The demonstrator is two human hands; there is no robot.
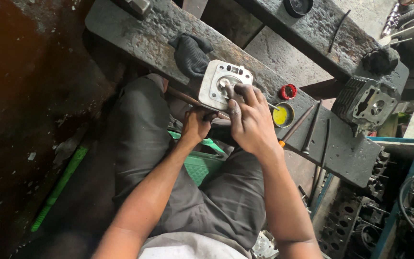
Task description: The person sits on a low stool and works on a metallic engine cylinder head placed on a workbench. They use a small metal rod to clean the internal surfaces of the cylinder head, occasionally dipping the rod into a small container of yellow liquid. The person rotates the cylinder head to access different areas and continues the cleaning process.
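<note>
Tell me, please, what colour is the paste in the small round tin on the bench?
Yellow: the paste in the small round tin shows clearly in the head view.

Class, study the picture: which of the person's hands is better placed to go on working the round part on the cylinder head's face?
Right hand: its fingertips rest on the cylinder head; left hand grips below it.

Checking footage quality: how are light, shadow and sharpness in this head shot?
Head view: light falls evenly on the silver cylinder head and both hands, right hand, left hand; the floor at left sinks into dark shadow; the edges bend slightly from the wide lens; the centre is sharp.
</note>
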